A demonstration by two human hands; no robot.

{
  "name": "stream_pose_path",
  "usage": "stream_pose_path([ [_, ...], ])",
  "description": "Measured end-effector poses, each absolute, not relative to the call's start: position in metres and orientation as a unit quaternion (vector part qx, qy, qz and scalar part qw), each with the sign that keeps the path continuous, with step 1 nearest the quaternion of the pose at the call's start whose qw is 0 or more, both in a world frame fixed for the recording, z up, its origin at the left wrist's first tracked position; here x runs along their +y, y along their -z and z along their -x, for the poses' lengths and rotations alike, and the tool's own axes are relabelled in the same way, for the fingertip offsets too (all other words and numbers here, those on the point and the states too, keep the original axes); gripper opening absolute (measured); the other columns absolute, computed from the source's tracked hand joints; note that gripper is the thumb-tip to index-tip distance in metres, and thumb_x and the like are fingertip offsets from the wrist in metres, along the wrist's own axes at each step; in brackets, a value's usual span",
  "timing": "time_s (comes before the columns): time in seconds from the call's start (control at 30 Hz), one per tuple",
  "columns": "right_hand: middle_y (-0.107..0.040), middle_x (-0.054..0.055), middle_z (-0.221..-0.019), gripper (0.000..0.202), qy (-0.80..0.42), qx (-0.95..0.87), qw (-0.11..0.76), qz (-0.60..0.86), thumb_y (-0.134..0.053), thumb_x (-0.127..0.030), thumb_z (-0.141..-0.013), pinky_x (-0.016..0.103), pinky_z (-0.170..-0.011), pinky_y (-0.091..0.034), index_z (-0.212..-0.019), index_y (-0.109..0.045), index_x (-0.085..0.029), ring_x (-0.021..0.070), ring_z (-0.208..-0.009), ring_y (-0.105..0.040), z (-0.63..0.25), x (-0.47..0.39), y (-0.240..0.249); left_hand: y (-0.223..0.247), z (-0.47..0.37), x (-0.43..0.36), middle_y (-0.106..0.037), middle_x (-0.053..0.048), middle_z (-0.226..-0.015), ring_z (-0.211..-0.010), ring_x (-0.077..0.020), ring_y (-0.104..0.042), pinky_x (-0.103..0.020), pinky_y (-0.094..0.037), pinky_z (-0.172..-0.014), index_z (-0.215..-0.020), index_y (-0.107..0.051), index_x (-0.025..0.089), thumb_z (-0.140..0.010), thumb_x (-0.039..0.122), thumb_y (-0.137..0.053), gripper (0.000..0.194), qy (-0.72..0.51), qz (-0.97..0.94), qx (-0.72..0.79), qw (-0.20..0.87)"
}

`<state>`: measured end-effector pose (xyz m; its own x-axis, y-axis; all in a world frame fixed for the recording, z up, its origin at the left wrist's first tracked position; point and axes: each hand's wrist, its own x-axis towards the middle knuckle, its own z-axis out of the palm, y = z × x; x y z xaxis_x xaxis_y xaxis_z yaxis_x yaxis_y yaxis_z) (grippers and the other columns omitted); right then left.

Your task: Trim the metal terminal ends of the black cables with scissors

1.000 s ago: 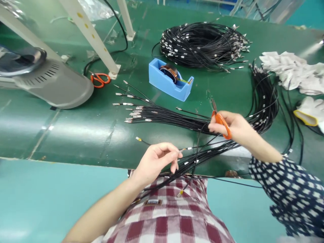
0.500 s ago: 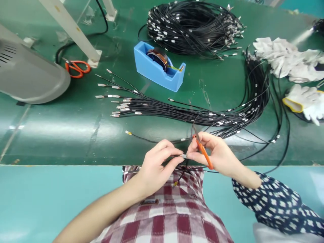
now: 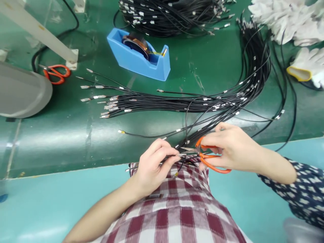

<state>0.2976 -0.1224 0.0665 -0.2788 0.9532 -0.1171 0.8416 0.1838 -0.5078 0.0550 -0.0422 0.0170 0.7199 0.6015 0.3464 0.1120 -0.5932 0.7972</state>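
My left hand [image 3: 158, 165] pinches the end of a thin black cable between thumb and fingers, and a small pale tip [image 3: 181, 154] pokes out past them. In my right hand [image 3: 231, 148] is a pair of orange-handled scissors [image 3: 215, 168], the fingers in its loops. Its blades [image 3: 188, 149] are spread apart and point left, close to the tip of the cable. Beyond both hands a bundle of black cables [image 3: 162, 103] with white labels lies across the green table. One cable with a yellow-marked end [image 3: 121, 131] lies apart in front of it.
A blue tape dispenser [image 3: 141, 67] stands behind the bundle. Farther back is a large coil of black cables [image 3: 172, 17]. Second orange scissors [image 3: 59, 73] lie at the left by a grey housing [image 3: 22, 89]. White gloves [image 3: 291, 20] are piled at the right.
The scissors, earlier tucked in my right hand pointing up, are now turned left with blades opened near the cable tip. My right fingers have left the tip. The view has shifted.
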Motion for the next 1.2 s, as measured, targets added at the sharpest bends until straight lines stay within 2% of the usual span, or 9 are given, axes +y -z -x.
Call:
stream_pose_path([
  [0.2,-0.054,-0.009,-0.051,0.027,-0.213,-0.793,0.072,0.566,-0.056,-0.031,-0.087,0.029,-0.067,-0.028,-0.062,-0.051,-0.021,0.0092,-0.048,-0.037,-0.301,-0.118,-0.069,-0.015,-0.054,-0.044,-0.061,-0.004,-0.083,-0.078,-0.013,-0.06,-0.024,-0.053,-0.071,-0.093,-0.067,0.015,-0.09,0.01,-0.064,0.006,-0.316,-0.867,0.184,0.338],
  [0.33,-0.057,-0.01,-0.053,0.021,-0.223,-0.801,0.061,0.552,-0.056,-0.026,-0.085,0.029,-0.07,-0.029,-0.064,-0.051,-0.021,0.0084,-0.048,-0.038,-0.302,-0.116,-0.07,-0.014,-0.054,-0.043,-0.061,-0.003,-0.082,-0.075,-0.0133,-0.06,-0.025,-0.053,-0.069,-0.093,-0.067,0.016,-0.089,0.01,-0.065,0.007,-0.319,-0.875,0.178,0.317],
  [0.7,-0.051,-0.008,-0.048,0.024,-0.22,-0.811,0.049,0.54,-0.058,-0.024,-0.079,0.03,-0.065,-0.029,-0.059,-0.046,-0.021,0.0091,-0.045,-0.025,-0.303,-0.108,-0.066,-0.011,-0.056,-0.041,-0.06,-0.003,-0.082,-0.074,-0.0131,-0.059,-0.026,-0.054,-0.069,-0.095,-0.066,0.016,-0.089,0.011,-0.066,0.008,-0.331,-0.881,0.155,0.299],
  [0.93,-0.051,-0.007,-0.047,0.026,-0.202,-0.828,0.044,0.521,-0.056,-0.021,-0.083,0.031,-0.063,-0.028,-0.058,-0.046,-0.021,0.01,-0.045,-0.022,-0.303,-0.105,-0.068,-0.01,-0.055,-0.042,-0.06,-0.003,-0.081,-0.073,-0.0132,-0.059,-0.027,-0.054,-0.069,-0.095,-0.066,0.017,-0.089,0.011,-0.066,0.009,-0.335,-0.876,0.159,0.307],
  [1.2,-0.05,-0.007,-0.046,0.03,-0.21,-0.832,0.032,0.512,-0.059,-0.029,-0.082,0.031,-0.065,-0.029,-0.057,-0.044,-0.021,0.0099,-0.047,-0.013,-0.302,-0.105,-0.074,-0.01,-0.054,-0.043,-0.06,-0.003,-0.081,-0.074,-0.0136,-0.059,-0.028,-0.053,-0.072,-0.096,-0.065,0.015,-0.089,0.01,-0.066,0.009,-0.341,-0.881,0.14,0.296],
])
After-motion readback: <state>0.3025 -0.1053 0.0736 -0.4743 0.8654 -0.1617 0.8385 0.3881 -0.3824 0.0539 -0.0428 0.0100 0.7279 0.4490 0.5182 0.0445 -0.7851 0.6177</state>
